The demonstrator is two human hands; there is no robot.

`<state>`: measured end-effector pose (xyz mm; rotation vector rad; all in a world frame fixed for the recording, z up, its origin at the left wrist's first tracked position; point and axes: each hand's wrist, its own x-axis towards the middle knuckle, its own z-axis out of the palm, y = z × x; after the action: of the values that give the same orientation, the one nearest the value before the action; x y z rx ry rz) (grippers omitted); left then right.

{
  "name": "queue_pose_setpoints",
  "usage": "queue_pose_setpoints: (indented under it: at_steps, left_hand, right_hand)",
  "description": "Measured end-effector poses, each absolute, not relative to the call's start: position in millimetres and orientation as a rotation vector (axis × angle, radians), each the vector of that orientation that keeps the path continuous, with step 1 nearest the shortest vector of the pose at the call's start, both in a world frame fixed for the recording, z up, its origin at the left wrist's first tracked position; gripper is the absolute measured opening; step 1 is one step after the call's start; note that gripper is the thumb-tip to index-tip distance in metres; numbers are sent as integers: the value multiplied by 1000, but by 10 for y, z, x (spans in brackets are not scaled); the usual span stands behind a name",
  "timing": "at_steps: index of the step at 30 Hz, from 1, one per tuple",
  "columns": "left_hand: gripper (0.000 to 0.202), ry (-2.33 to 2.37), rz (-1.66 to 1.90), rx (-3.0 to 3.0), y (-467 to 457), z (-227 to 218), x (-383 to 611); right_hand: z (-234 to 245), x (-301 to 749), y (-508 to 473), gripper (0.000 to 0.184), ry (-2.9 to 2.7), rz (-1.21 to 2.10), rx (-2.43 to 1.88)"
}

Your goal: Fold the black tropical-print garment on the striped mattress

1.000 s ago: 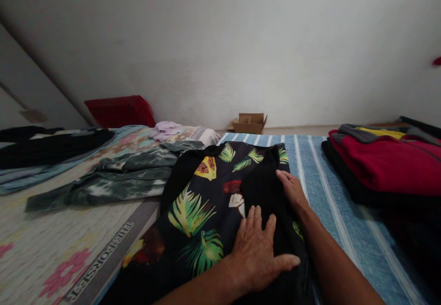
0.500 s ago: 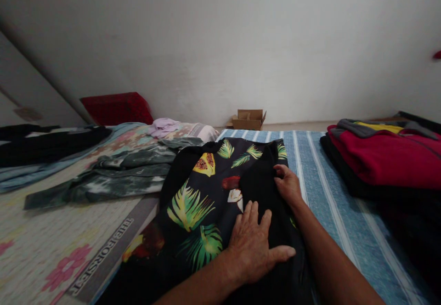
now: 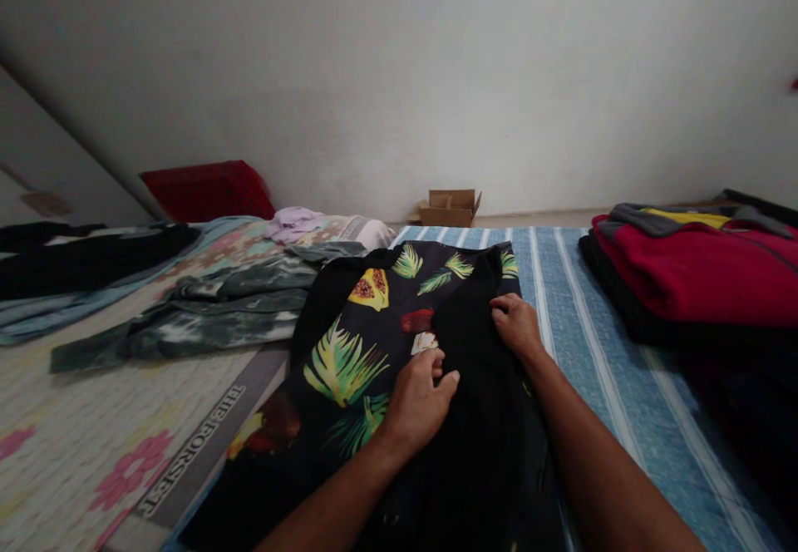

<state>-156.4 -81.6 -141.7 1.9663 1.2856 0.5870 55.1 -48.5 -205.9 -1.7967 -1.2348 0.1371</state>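
Observation:
A black top (image 3: 349, 369) printed with green leaves and fruit lies spread in front of me, a plain black part folded over its right side. My left hand (image 3: 419, 406) rests on its middle, fingers curled in at the edge of that black part, pinching the cloth. At the right edge, my right hand (image 3: 516, 326) has its fingers bent onto the fabric and grips the fold there. The lower end of the top runs out of view under my forearms.
Blue striped bedding (image 3: 579, 303) is under the top. To the right sits a folded stack with a red fleece garment (image 3: 692, 278). A grey-green tie-dyed garment (image 3: 218, 311) lies left on a flowered mat (image 3: 205, 377). A cardboard box (image 3: 449, 209) and a red box (image 3: 209, 190) stand by the wall.
My left hand has gone from lying flat with spread fingers to curled, and moved a little left and up. My right hand stays at the right edge, fingers slightly more closed.

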Motion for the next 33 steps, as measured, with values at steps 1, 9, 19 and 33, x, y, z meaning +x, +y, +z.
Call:
queue_pose_setpoints:
  at_steps: [1,9,19,33]
  left_hand:
    - [29,1288,606,1864,-770,-1428,-1561]
    - [13,1258,436,1374,-606,-1304,-1389]
    - [23,1095,526,1204,-538,-1365,-1402]
    - [37,1098,606,1146,-600,-1487,-1405]
  right_hand:
    - [-2058,551,-486,28,-1241,135,-1800]
    - [-2060,562,-484,27,-1274,126,-1808]
    - [-2064,571,-473,27,-1290,118,-1820]
    - [-2083,570,-470,28,-1308,119,-1821]
